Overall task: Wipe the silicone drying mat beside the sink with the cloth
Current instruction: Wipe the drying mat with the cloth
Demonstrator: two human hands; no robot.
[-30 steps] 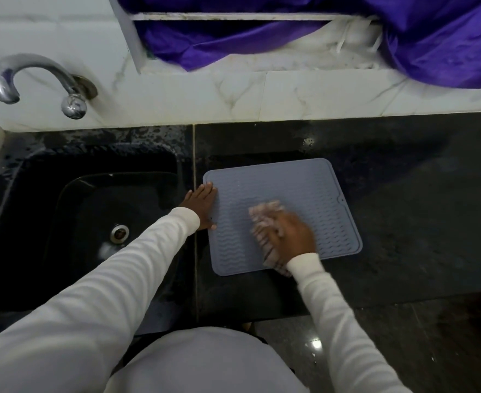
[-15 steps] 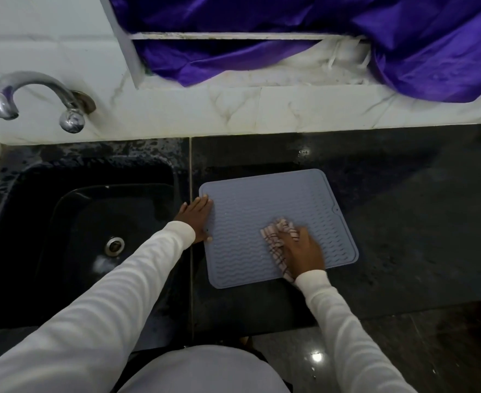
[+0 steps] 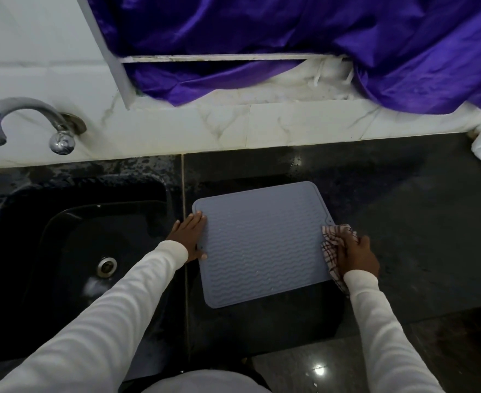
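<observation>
We had the left hand (image 3: 191, 237) spread flat, pinning the grey ribbed silicone mat (image 3: 265, 245); the right hand (image 3: 357, 258) clutched the checked cloth (image 3: 332, 242) at the mat's right edge, seemingly half off, so we risked missing the rim.

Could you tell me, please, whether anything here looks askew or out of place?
The grey mat lies slightly turned against the counter seam beside the sink. Small droplets dot its ridges. Otherwise nothing stands out.

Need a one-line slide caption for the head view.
Left hand steadies grey mat; right hand wipes its right edge with checked cloth.
</observation>
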